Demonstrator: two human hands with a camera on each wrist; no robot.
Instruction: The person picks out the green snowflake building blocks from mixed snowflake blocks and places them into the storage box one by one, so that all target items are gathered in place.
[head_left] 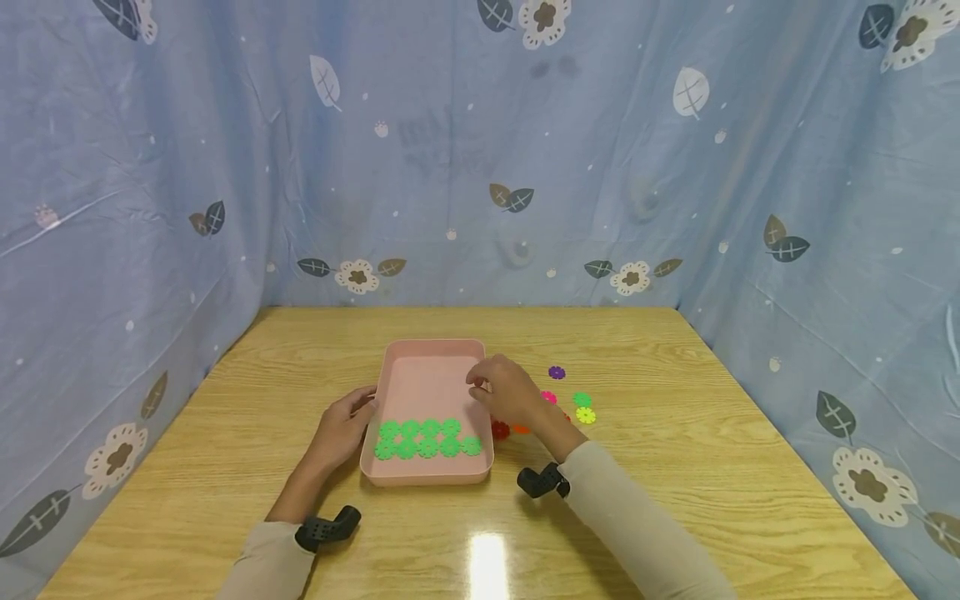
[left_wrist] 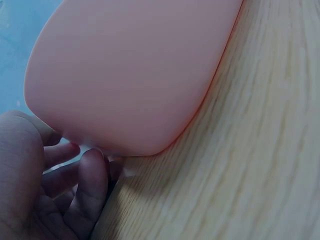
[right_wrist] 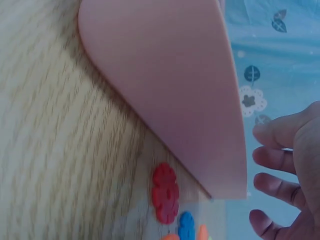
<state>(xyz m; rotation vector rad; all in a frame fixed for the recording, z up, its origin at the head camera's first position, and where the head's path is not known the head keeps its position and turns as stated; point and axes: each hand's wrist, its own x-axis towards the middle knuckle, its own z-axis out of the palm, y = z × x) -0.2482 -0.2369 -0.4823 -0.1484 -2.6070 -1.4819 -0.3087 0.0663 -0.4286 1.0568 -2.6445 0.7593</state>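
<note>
A pink tray lies on the wooden table, with several green flower-shaped plastic discs in two rows at its near end. My left hand holds the tray's left side, its fingers bent against the outer wall. Over the right rim hovers my right hand, thumb and fingers apart and loosely curved. In the right wrist view, nothing shows between the fingers of that hand. A red disc lies beside the tray, below the right hand.
Right of the tray lie loose discs: purple, pink, green, yellow and orange. A blue disc shows in the right wrist view. A blue patterned curtain surrounds the table.
</note>
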